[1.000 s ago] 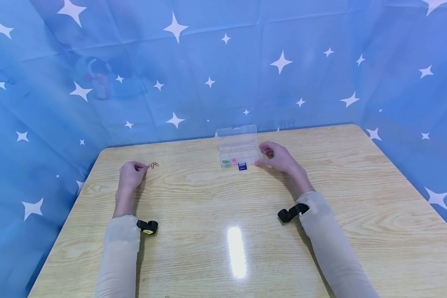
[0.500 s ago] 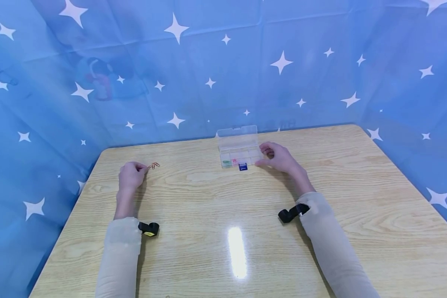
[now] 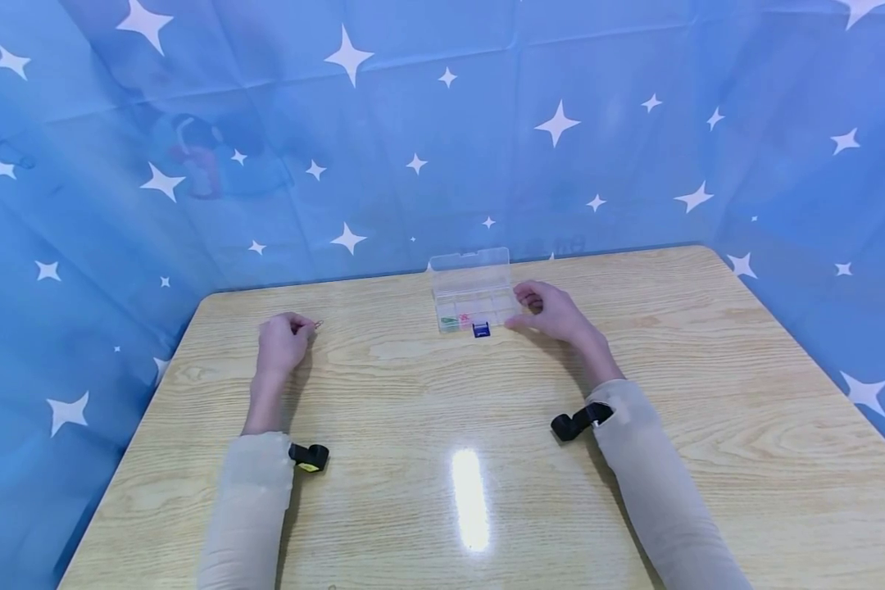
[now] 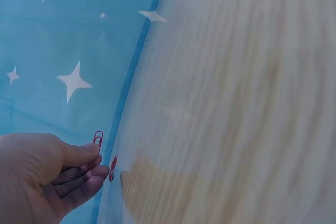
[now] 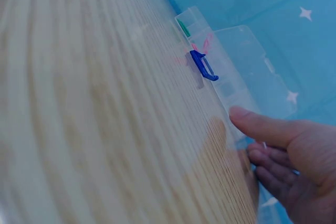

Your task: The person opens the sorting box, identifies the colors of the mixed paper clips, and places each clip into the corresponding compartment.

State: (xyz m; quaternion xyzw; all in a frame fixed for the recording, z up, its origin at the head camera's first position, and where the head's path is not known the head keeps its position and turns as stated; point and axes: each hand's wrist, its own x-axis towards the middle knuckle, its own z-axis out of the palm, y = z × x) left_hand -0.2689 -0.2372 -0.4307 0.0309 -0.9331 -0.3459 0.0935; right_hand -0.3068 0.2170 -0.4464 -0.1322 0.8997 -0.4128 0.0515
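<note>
A red paper clip [image 4: 98,137] stands up from between the thumb and fingertips of my left hand [image 3: 283,342], which pinches it over the table's left side. Beside those fingertips lies another red paper clip [image 4: 113,169]. My right hand [image 3: 555,313] holds the right end of a clear plastic compartment box [image 5: 223,85], thumb at its front and fingers curled behind. The box's lid [image 3: 470,272] is raised at the back, and its blue latch [image 3: 481,330] hangs at the front. Green clips [image 3: 449,320] and pink clips [image 3: 465,318] lie in separate front compartments.
The light wooden table [image 3: 398,410] reaches back to a blue curtain [image 3: 413,123] with white stars. Black camera mounts [image 3: 310,457] sit on both wrists. A bright light reflection [image 3: 469,500] shows on the tabletop.
My left hand has shifted right, over the spot where the red paper clips lay, and one now sticks up from its fingers. My right hand stays at the box.
</note>
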